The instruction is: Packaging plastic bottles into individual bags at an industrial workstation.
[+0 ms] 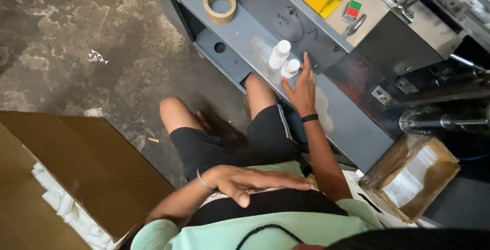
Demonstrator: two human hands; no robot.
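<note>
Seen from the head camera, the right hand reaches out with the arm nearly straight, a black band on its wrist, and rests palm down on the grey tabletop of the machine. Its fingers are spread and clamped on nothing, their tips touching the nearer white bottle. A second white bottle stands just beyond the first, touching it. A roll of brown tape lies well beyond the bottles on the same tabletop. The left hand lies flat against the person's belly, fingers straight and together, empty, elbow bent, well apart from the bottles.
</note>
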